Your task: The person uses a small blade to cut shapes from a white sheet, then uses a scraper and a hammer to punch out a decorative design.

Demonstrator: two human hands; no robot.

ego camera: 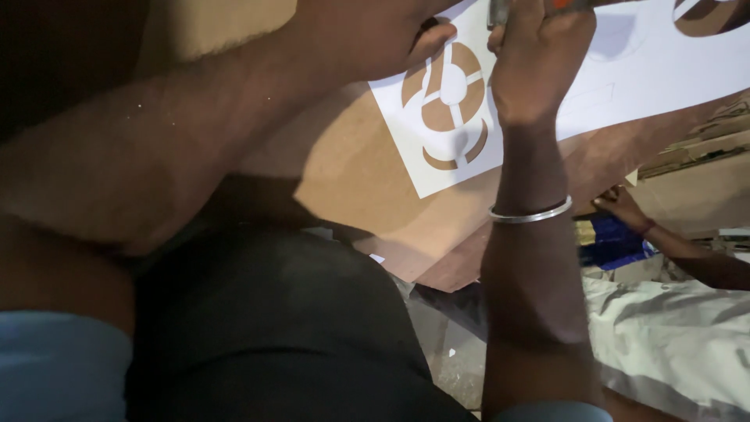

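Observation:
A white paper stencil (617,74) with round cut-out shapes lies on a brown wooden board (351,168). My left hand (367,35) presses flat on the stencil's left edge, fingers beside a circular cut-out (449,105). My right hand (539,59) is closed around a small tool with an orange part (566,5) at the top edge of the view, its tip hidden. A silver bangle (531,212) circles my right wrist.
Another person's hand (621,205) reaches in at the right, beside stacked cardboard (695,148) and a blue object (613,242). Pale cloth (672,336) covers that person at the lower right. My dark-clothed knee (273,328) fills the lower middle.

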